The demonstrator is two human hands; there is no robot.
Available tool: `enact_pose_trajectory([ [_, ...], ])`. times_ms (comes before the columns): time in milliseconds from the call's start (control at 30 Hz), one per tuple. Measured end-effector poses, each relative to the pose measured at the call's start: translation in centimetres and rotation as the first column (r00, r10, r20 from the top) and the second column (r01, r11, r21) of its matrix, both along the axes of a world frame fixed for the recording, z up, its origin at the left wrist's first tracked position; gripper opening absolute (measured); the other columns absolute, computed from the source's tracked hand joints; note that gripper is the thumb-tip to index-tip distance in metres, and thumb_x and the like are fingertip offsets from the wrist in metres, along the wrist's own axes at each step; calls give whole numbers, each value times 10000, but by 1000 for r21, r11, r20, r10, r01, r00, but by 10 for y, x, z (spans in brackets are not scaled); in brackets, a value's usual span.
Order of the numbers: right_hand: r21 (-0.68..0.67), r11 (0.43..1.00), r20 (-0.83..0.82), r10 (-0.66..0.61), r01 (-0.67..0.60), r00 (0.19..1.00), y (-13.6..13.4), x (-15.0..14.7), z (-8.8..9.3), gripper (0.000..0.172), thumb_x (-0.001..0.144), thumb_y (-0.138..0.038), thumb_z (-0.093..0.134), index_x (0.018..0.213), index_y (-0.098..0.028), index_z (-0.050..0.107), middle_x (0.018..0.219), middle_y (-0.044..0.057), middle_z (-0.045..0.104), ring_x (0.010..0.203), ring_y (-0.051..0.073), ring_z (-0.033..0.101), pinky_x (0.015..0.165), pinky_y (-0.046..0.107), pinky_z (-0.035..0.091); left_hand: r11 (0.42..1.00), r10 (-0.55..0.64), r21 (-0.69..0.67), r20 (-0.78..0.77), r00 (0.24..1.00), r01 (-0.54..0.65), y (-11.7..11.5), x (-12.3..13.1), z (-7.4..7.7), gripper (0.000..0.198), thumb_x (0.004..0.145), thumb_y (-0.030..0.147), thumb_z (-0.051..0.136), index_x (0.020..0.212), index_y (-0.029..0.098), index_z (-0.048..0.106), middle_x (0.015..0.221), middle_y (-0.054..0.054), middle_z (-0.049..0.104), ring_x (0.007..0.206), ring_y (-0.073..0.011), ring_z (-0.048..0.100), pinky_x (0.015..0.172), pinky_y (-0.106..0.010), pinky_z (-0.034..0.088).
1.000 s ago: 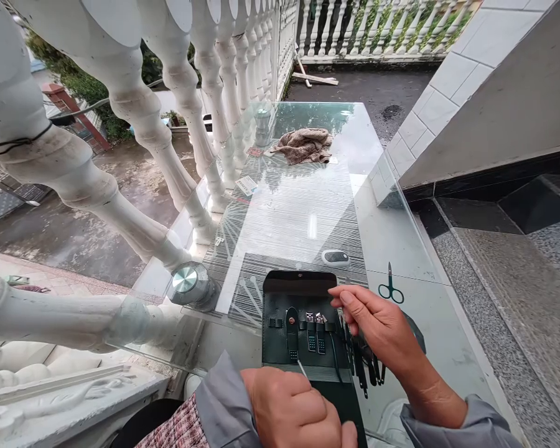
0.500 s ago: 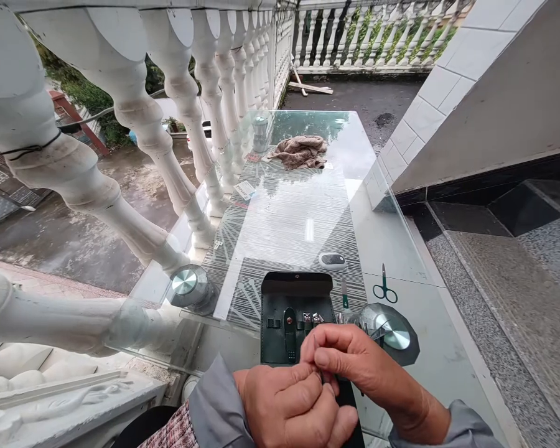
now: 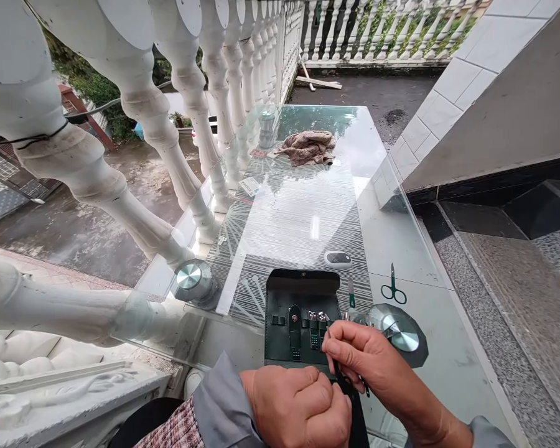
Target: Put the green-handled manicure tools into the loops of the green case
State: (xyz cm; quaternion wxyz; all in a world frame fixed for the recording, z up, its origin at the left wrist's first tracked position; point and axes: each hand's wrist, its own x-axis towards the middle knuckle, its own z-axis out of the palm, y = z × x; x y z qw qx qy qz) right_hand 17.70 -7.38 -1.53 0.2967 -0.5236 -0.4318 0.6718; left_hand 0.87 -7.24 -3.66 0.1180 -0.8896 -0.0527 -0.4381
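My right hand (image 3: pixel 371 361) pinches a slim dark tool (image 3: pixel 338 372); its exact kind does not show. Close beside it, my left hand (image 3: pixel 303 404) is curled closed with the back up, and whatever its fingers hold is hidden. Beyond both hands lies an open dark green manicure case (image 3: pixel 280 342). In its loops sit nail clippers (image 3: pixel 313 331) and a longer dark green tool (image 3: pixel 294 333). Green-handled scissors (image 3: pixel 394 290) and a green-handled nail file (image 3: pixel 351 295) rest on the glass table (image 3: pixel 441 348) to the right.
A grey-and-white oval object (image 3: pixel 338 259) lies past the case. Farther back are a crumpled brown cloth (image 3: pixel 307 148) and a small card (image 3: pixel 249 186). White balusters (image 3: pixel 144 118) line the left side; a stone step (image 3: pixel 508 280) stands at the right.
My right hand has drawn apart from my left, up and to the right, and the dark tool in it now shows. The whole view has shifted slightly.
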Motion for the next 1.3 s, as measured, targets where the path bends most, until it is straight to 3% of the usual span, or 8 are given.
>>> enact_pose_trajectory([
  [167,295,946,232,-209,136,950,-9,2,-6,262,817,-445,538,931,-217,593,653,-7,583,490,99,480,439,227,411,1000,10,6,-135,991,-9,1,-8,11,150,784,193,555,789,81,654,727,-57,568,571,-120,529,450,-239,457],
  [300,754,645,358,-244,-125,901,-20,2,-8,100,823,-224,538,845,-227,636,761,41,645,704,165,588,653,300,488,997,65,-31,-211,975,-73,2,-17,16,161,805,149,532,864,58,651,740,-73,589,626,-149,565,489,-257,475],
  [367,849,477,352,-189,-228,917,-26,1,-11,172,822,-133,508,922,-204,628,786,57,642,722,166,576,652,307,485,996,53,-51,-247,968,-67,2,-19,15,196,829,139,469,876,64,644,766,-89,604,643,-161,573,513,-274,491],
  [467,903,341,328,-155,-261,932,-33,-2,-17,219,821,-62,475,985,-151,589,766,67,607,684,146,525,591,286,462,995,43,-70,-277,960,-64,0,-21,13,192,825,121,444,811,89,633,726,-78,600,611,-154,558,505,-271,485],
  [700,934,242,305,-149,-264,941,-45,1,-20,263,813,-28,481,1052,-126,532,778,64,592,697,133,507,592,265,449,997,7,-71,-304,953,-31,-8,-22,16,194,819,125,445,827,93,637,704,-65,605,620,-161,581,570,-296,525],
  [900,914,220,373,-128,-340,919,-53,0,-19,224,834,-94,509,1056,-125,524,783,62,606,704,133,501,603,261,444,999,-33,-16,-151,988,31,-11,-21,12,116,759,118,488,699,133,586,637,-67,614,564,-162,575,537,-304,523],
  [1100,878,240,459,-171,-415,872,-57,-4,-17,122,865,-102,453,905,-138,562,674,38,566,629,123,455,550,247,373,995,-89,18,-219,972,95,-9,-23,14,121,763,135,493,692,146,590,634,-59,613,583,-165,586,550,-300,519],
  [1300,848,212,522,-185,-485,832,-57,-5,-27,266,914,-135,322,815,-155,569,624,24,525,571,121,391,512,261,289,991,-122,21,-275,954,133,-4,-24,14,106,770,169,514,724,149,607,611,-36,584,529,-144,534,504,-280,473],
])
